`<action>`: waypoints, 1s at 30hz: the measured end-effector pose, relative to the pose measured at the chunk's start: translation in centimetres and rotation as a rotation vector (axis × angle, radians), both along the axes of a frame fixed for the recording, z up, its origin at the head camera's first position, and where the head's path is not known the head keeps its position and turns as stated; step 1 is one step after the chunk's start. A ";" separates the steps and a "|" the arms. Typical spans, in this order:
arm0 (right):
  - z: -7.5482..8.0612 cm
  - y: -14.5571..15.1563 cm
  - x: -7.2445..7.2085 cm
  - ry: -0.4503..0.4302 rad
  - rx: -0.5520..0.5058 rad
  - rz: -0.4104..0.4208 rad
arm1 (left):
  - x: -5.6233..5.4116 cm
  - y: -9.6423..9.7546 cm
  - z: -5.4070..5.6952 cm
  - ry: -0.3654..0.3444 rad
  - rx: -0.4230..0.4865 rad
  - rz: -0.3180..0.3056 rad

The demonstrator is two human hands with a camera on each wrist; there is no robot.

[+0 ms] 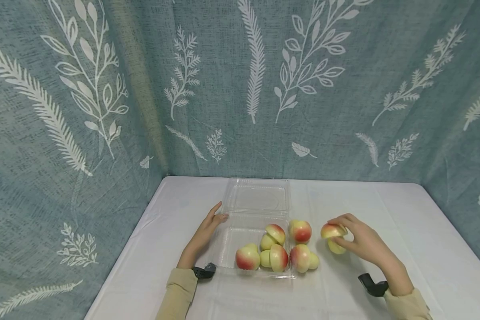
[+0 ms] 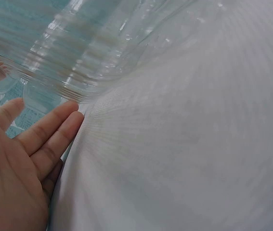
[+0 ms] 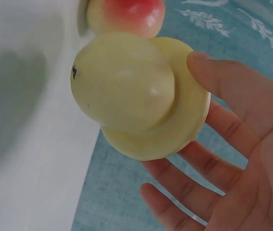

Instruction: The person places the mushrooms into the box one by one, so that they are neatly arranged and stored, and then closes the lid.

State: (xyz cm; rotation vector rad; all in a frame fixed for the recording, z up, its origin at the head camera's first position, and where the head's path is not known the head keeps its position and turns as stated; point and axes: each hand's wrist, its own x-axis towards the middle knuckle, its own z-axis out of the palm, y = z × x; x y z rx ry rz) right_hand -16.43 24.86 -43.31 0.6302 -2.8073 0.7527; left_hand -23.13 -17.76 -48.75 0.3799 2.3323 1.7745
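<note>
In the head view my right hand (image 1: pixel 363 240) holds a mushroom-shaped piece (image 1: pixel 333 230), with a red-and-yellow cap and a pale yellow round base. The right wrist view shows thumb and fingers gripping its cap rim, the pale base (image 3: pixel 122 82) facing the camera. My left hand (image 1: pixel 205 233) touches the left edge of a clear plastic box (image 1: pixel 228 249) with its lid (image 1: pixel 257 198) folded back. Its fingers (image 2: pixel 54 134) lie fairly straight against the plastic. Inside the box are similar pieces: one at front middle (image 1: pixel 248 258) and two along the right side (image 1: pixel 279 258).
Two more such pieces stand just right of the box, one behind (image 1: pixel 302 231) and one in front (image 1: pixel 301 258). A white cloth (image 1: pixel 368 204) covers the table. Blue-green leaf-patterned curtains (image 1: pixel 232 89) hang behind and at both sides.
</note>
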 end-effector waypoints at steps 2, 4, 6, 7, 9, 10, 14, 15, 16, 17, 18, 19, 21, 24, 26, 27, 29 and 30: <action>0.1 -0.1 -0.1 0.010 -0.002 0.002 | 0.0 0.0 0.0 0.001 0.001 -0.001; 0.3 -0.3 -0.2 0.022 -0.002 0.005 | 0.0 0.0 0.0 -0.002 0.000 0.000; 0.4 -0.4 -0.3 0.033 -0.002 0.008 | 0.0 0.1 0.0 -0.006 -0.002 0.003; 0.4 -0.5 -0.4 0.039 -0.003 0.010 | 0.1 0.1 0.1 -0.006 -0.002 0.003; 0.6 -0.6 -0.5 0.046 -0.009 0.013 | 0.1 0.1 0.1 -0.006 -0.005 0.005; 0.7 -0.7 -0.6 0.054 -0.009 0.014 | 0.1 0.1 0.0 -0.006 -0.006 0.005; 1.3 -1.2 -0.7 0.090 -0.015 0.022 | 0.1 0.1 0.0 -0.005 -0.004 0.006; 1.5 -1.3 -0.8 0.101 -0.012 0.024 | 0.1 0.0 0.0 -0.003 -0.005 0.004; 1.6 -1.4 -0.8 0.111 -0.009 0.026 | 0.1 0.1 0.0 -0.003 -0.003 0.004; 1.7 -1.6 -0.8 0.114 -0.010 0.029 | 0.1 0.1 0.0 -0.003 -0.002 0.003; 1.8 -1.7 -0.9 0.112 -0.011 0.031 | 0.1 0.1 0.0 -0.003 -0.002 0.002; 1.9 -1.8 -0.9 0.106 -0.013 0.033 | 0.1 0.1 0.0 -0.002 -0.003 0.002; 2.0 -2.1 -0.9 0.087 -0.024 0.035 | 0.1 0.1 0.0 -0.001 -0.002 0.001; 2.2 -2.4 -0.9 0.064 -0.041 0.040 | 0.1 0.1 0.0 -0.001 0.003 -0.001; 2.2 -2.7 -1.0 0.069 -0.043 0.046 | 0.1 0.1 0.0 0.002 0.003 -0.003; 2.2 -2.8 -1.0 0.074 -0.041 0.049 | 0.1 0.0 0.1 0.003 0.003 -0.005; 2.3 -3.0 -1.1 0.085 -0.038 0.056 | 0.1 0.0 0.1 0.000 0.005 -0.007; 2.4 -3.2 -1.1 0.092 -0.038 0.060 | 0.1 0.0 0.1 -0.004 0.006 -0.007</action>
